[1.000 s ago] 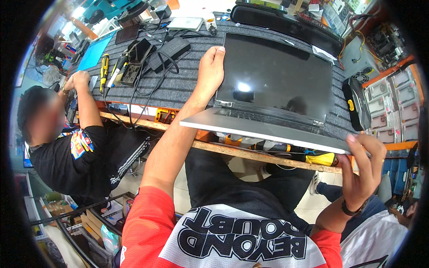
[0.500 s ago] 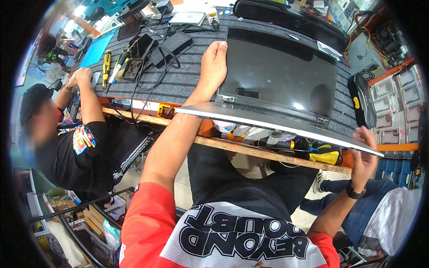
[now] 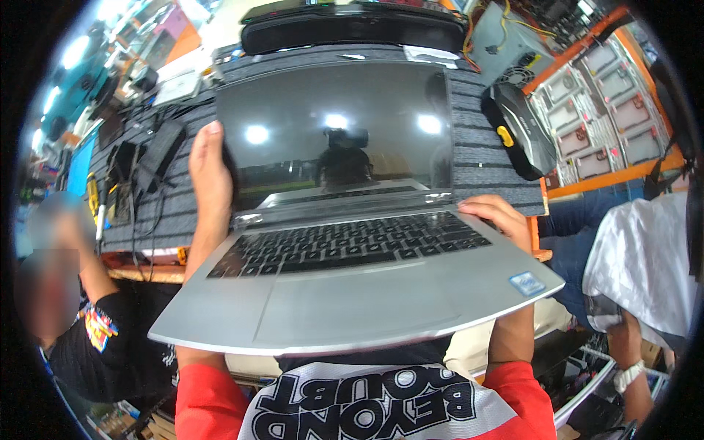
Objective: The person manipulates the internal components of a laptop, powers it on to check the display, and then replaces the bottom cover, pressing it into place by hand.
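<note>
An open silver laptop [image 3: 213, 315] lies tilted across my forearms, its black keyboard [image 3: 352, 238] facing up. Dark and unlit, its screen [image 3: 293, 95] mirrors bright lights and a head. Metal hinges [image 3: 249, 218] show bare at the screen's lower corners. My left hand [image 3: 211, 172] grips the screen's left edge, thumb upward and other fingers hidden behind it. On the other side, my right hand [image 3: 500, 214] clasps the right edge of the base near the hinge, fingertips on top and the rest of the grip underneath out of sight.
A striped grey mat [image 3: 480, 117] covers the bench. Beyond the laptop lies a long black bar-shaped device [image 3: 352, 31]. A black case [image 3: 519, 132] with a yellow latch stands at right, beside boxed parts [image 3: 587, 110]. Cables and an adapter [image 3: 163, 150] lie left. People are close on both sides.
The laptop's base has turned from nearly edge-on to show its keyboard. My right hand has shifted from the front corner to near the hinge. The whole view has swung right.
</note>
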Tool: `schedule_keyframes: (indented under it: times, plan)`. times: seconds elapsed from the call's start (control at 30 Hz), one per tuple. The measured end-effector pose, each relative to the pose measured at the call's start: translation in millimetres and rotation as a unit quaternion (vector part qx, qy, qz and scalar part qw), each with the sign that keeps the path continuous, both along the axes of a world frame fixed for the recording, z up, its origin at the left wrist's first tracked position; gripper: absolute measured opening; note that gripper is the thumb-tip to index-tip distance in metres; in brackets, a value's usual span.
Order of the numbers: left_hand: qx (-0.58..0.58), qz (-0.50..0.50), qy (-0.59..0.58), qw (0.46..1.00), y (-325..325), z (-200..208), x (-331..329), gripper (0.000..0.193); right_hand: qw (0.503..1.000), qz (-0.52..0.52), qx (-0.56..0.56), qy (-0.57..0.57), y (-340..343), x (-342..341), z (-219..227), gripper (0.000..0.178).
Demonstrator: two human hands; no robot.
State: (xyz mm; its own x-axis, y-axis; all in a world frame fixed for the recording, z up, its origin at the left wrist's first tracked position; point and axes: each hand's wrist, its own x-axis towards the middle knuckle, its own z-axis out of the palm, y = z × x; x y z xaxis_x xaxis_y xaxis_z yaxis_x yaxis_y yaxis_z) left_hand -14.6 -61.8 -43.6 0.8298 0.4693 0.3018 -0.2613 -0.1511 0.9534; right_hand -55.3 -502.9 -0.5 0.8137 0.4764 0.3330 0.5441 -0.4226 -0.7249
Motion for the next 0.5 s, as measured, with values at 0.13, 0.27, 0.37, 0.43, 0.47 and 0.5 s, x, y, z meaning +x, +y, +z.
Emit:
schedule_keyframes:
  times: [0.13, 0.27, 0.37, 0.43, 0.47, 0.5]
  plan:
    - [-0.030, 0.015, 0.014, 0.999, 2, -5, -2, 0.029, 0.999, 0.033, -0.007, 0.027, -9, 13, -9, 0.029]
    - [-0.079, 0.017, 0.019, 0.997, 5, -4, -4, 0.028, 0.997, 0.041, 0.005, 0.064, -11, 20, -15, 0.030]
    - [-0.057, 0.010, 0.018, 0.998, 3, 0, -4, 0.029, 0.997, 0.038, 0.004, 0.069, -11, 22, -16, 0.031]
    - [-0.059, 0.027, 0.022, 0.998, 2, 3, -5, 0.029, 0.997, 0.056, -0.006, 0.044, -8, 24, -15, 0.031]
    - [-0.060, 0.037, 0.024, 0.997, 3, 3, -7, 0.029, 0.997, 0.061, -0.009, 0.039, -7, 25, -14, 0.031]
    - [-0.063, 0.034, 0.020, 0.997, 4, 1, -8, 0.029, 0.997, 0.067, -0.013, 0.034, -7, 27, -15, 0.031]
